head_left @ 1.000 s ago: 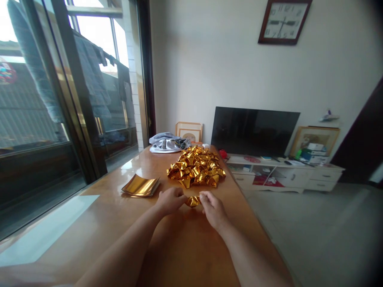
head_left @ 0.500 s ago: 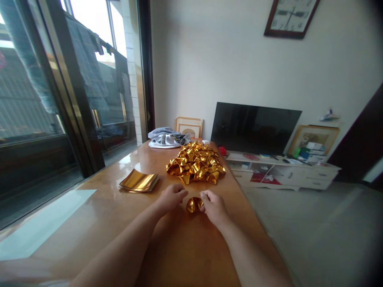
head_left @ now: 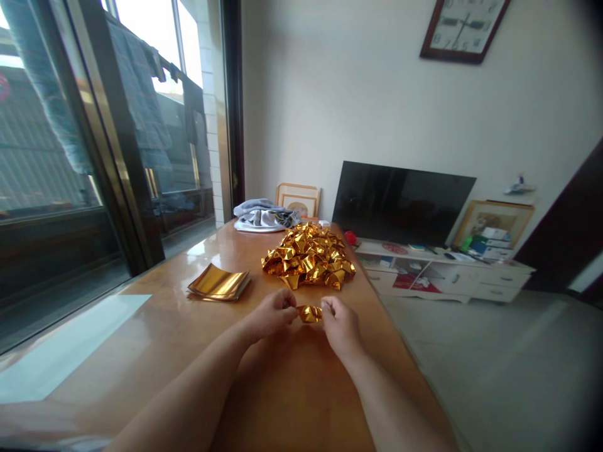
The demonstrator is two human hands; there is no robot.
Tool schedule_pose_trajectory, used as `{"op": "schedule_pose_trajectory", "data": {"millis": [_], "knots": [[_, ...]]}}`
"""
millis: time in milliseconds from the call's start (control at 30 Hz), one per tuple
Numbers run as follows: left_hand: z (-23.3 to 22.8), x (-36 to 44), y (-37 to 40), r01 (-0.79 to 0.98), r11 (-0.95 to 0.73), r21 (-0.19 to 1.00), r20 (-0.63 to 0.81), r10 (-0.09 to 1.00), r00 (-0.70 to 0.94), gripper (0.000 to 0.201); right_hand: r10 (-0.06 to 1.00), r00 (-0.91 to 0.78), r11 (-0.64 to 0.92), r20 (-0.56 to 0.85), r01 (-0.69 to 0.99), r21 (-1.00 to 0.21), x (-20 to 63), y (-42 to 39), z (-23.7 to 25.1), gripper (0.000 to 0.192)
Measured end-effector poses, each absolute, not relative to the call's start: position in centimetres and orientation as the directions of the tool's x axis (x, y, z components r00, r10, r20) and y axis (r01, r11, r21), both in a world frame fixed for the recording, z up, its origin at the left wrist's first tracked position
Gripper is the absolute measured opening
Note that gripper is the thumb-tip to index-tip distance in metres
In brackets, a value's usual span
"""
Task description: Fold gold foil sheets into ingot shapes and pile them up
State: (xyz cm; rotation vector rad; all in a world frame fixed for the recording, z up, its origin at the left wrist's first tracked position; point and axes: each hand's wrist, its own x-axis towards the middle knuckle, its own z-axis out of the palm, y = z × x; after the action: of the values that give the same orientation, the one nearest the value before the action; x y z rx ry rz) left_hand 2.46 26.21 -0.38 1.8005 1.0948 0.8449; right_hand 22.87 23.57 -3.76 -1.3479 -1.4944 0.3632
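Between my two hands is a small folded piece of gold foil paper (head_left: 311,314), held just above the wooden table. My left hand (head_left: 276,314) pinches its left end with closed fingers. At the other end, my right hand (head_left: 340,323) grips the foil between thumb and fingers. Just beyond both hands rises a heap of folded gold foil pieces (head_left: 311,254), shiny and pointed. Left of the heap lies a stack of flat gold foil sheets (head_left: 220,282), slightly curled at the edges.
The wooden table (head_left: 292,389) runs away from me, its right edge beside the tiled floor. A pale sheet (head_left: 80,345) lies along its left side. Folded clothing (head_left: 264,216) rests at the far end. A television (head_left: 402,204) stands on a white cabinet (head_left: 461,276) beyond.
My left hand has moved right and taken hold of the foil's left end. The foil looks flatter and more stretched out; earlier only my right hand held it.
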Motion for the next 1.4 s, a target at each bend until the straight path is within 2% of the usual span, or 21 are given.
{"op": "schedule_pose_trajectory", "data": {"millis": [200, 400, 733, 900, 1067, 1133, 1233, 1400], "knots": [[-0.5, 3.1, 26.3, 0.258, -0.250, 0.933, 0.142, 0.916, 0.376, 0.009, 0.837, 0.139, 0.358, 0.529, 0.591, -0.723, 22.8, 23.5, -3.7, 0.028], [-0.4, 3.7, 26.2, 0.372, -0.261, 0.891, 0.145, 0.939, 0.312, 0.007, 0.860, 0.123, 0.358, 0.496, 0.547, -0.757, 22.5, 23.1, -3.2, 0.031], [-0.7, 3.5, 26.7, 0.442, -0.306, 0.843, 0.172, 0.933, 0.317, 0.012, 0.899, 0.092, 0.352, 0.428, 0.430, -0.831, 22.2, 22.8, -2.8, 0.035], [-0.7, 3.4, 26.5, 0.434, -0.354, 0.829, 0.171, 0.898, 0.406, 0.024, 0.931, 0.089, 0.296, 0.354, 0.385, -0.874, 22.1, 22.8, -2.8, 0.036], [-1.0, 3.2, 26.1, 0.464, -0.450, 0.763, 0.209, 0.851, 0.482, 0.058, 0.927, 0.088, 0.297, 0.365, 0.421, -0.857, 22.1, 22.7, -2.8, 0.038], [-1.0, 3.2, 26.1, 0.495, -0.509, 0.704, 0.249, 0.830, 0.499, 0.063, 0.917, 0.091, 0.313, 0.389, 0.443, -0.840, 22.1, 22.8, -2.8, 0.039], [-1.1, 3.3, 26.3, 0.526, -0.557, 0.643, 0.280, 0.810, 0.516, 0.056, 0.920, 0.090, 0.307, 0.382, 0.439, -0.845, 22.1, 22.8, -2.8, 0.039], [-1.4, 3.4, 26.6, 0.524, -0.565, 0.637, 0.276, 0.802, 0.529, 0.044, 0.939, 0.082, 0.279, 0.335, 0.394, -0.876, 22.0, 22.7, -2.8, 0.037]]}}
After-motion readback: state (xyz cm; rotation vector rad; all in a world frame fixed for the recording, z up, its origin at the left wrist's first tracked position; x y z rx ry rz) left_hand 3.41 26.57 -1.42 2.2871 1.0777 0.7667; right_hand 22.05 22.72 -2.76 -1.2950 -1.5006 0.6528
